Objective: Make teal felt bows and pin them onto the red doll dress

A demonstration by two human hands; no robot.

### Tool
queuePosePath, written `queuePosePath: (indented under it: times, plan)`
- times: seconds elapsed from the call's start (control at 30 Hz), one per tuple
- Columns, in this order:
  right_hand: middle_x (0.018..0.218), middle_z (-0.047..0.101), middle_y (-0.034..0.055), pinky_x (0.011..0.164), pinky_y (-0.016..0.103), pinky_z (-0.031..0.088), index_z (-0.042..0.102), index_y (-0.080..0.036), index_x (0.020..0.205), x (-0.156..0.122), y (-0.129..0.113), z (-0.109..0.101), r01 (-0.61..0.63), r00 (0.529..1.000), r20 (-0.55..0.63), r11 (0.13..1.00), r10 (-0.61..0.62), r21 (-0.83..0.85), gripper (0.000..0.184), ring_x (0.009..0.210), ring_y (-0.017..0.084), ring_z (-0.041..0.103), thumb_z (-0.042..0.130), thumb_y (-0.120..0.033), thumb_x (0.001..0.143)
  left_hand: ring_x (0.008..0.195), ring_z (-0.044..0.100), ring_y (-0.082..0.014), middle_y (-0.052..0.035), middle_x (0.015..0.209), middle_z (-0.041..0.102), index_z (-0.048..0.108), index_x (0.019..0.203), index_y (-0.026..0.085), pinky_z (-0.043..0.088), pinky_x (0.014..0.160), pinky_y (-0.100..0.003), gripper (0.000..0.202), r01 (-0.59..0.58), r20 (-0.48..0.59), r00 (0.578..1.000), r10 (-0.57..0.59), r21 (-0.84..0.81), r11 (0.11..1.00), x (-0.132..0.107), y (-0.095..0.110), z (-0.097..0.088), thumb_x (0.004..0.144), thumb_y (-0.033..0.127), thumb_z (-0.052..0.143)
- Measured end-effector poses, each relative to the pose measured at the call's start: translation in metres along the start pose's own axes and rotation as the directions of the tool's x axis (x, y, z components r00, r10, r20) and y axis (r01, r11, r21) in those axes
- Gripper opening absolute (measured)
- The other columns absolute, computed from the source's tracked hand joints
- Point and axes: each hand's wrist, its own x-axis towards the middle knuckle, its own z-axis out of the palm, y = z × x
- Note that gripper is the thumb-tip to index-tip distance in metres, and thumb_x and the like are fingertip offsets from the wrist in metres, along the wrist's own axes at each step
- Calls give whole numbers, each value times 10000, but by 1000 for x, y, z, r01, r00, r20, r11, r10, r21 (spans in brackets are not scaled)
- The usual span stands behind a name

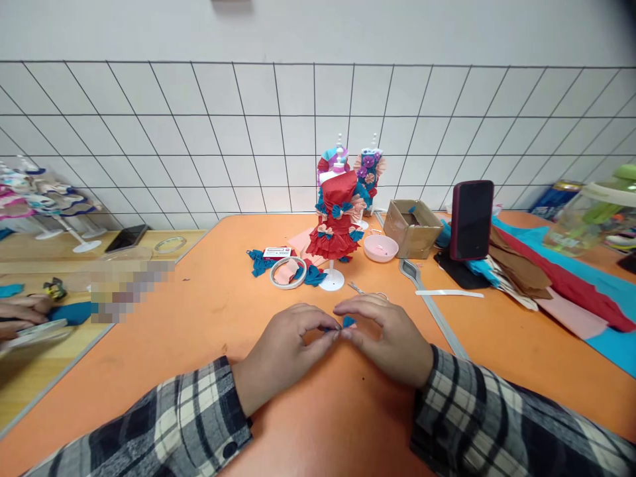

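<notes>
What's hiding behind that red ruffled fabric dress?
Behind the red ruffled fabric dress are a purple, red and light-blue dress, mostly covered, and a blue dress with purple flowers, partly covered. I can't see their hidden parts.

Blue and pink scrap (349, 322), red dress (336, 222) (bows (342, 211) blue and pink), dark-and-cream plaid sleeves (181, 404), orange table (173, 318)

A smooth, faintly glossy table (209, 315). Toward its back edge, a matt, crinkled red dress (340, 207) on a smooth plastic stand (332, 281), a glossy plastic bowl (381, 256), a dull cardboard box (420, 240). Well away from that edge, a matt blue scrap (348, 321).
</notes>
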Motion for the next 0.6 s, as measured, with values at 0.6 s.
queuePosePath:
  times: [0.6]
  plan:
    - [868, 679, 39, 726, 289, 435, 680, -236, 966, -3, 1, -2, 128, 988, 117, 969, -106, -209, 212, 794, 161, 607, 476, -207, 918, 736, 670, -156, 19, 735, 688, 375, 1252, 198, 499, 740, -288, 539, 305, 48, 948, -314, -414, 858, -1, -4, 10, 777, 208, 629]
